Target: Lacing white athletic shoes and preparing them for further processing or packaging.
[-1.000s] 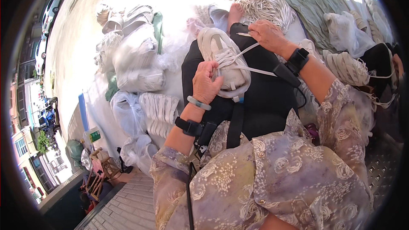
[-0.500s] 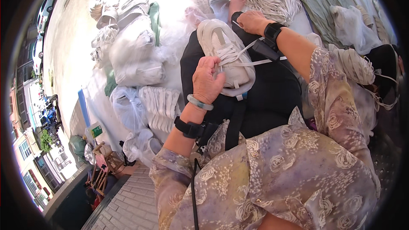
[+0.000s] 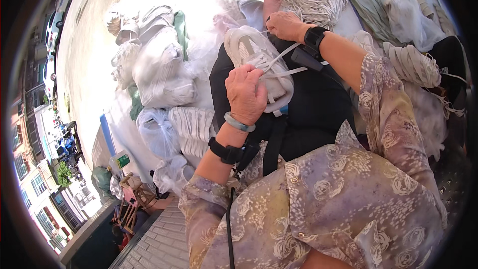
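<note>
A white lace-up shoe point(image 3: 242, 45) lies on the black cloth point(image 3: 318, 107) over my lap, toe pointing away. My left hand point(image 3: 246, 92) is closed at the near end of its lacing, fingertips pressed against the eyelet edge; what lies under them is partly hidden. Loose white shoelace point(image 3: 286, 73) runs from the shoe toward the right. Beyond the shoe, to its right, my right hand point(image 3: 286, 26) is closed in a pinch, a thin white lace end showing beside its fingers. Bands with small black devices sit on both wrists.
A heap of white laces point(image 3: 308, 0) lies at the far side, with a bare foot or hand point(image 3: 271, 6) before it. Plastic-wrapped white bundles point(image 3: 164, 69) stand left. More laced white shoe parts point(image 3: 411, 67) lie right. A wooden chair point(image 3: 132, 201) is lower left.
My right hand has shifted slightly left and nearer. The shoe sits slightly further left, with my left hand still on its lacing. The whole view has tilted a little.
</note>
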Motion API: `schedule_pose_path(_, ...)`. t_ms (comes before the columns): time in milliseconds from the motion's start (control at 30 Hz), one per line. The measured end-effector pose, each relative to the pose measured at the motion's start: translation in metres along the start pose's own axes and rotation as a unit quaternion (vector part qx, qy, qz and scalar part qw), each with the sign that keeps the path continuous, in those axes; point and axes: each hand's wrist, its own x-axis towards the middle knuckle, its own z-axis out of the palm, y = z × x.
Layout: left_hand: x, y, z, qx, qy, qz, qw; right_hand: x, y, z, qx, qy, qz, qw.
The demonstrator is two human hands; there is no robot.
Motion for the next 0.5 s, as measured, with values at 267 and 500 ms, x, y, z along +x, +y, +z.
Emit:
schedule_pose_path(267,-0.002,0.005,0.009,0.112,-0.010,0.061,0.992,-0.069,-0.046,-0.053,0.446,-0.092,0.022,0.890)
schedule_pose_path(500,-0.004,0.003,0.017,0.096,-0.028,0.029,0.995,-0.093,-0.050,-0.035,0.422,-0.100,0.007,0.901)
